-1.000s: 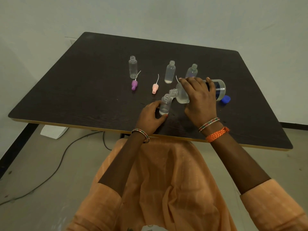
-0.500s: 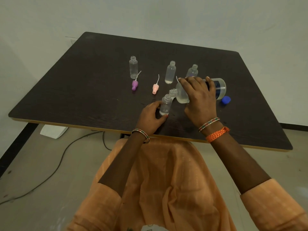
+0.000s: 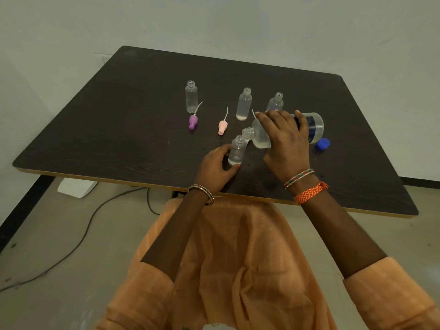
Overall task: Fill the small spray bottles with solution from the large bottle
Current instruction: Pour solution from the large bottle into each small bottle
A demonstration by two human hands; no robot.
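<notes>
So that solution runs neck to neck, the large bottle is gripped tilted by the right hand over the small bottle, which is steadied upright on the desk within the left hand's curled grip.

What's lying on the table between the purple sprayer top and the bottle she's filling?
In the head view, a pink spray cap with its thin tube lies between the purple spray cap and the small bottle being filled; otherwise that stretch is bare dark tabletop.

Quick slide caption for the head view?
Right hand tips large clear bottle into small clear bottle held by left hand.
</notes>
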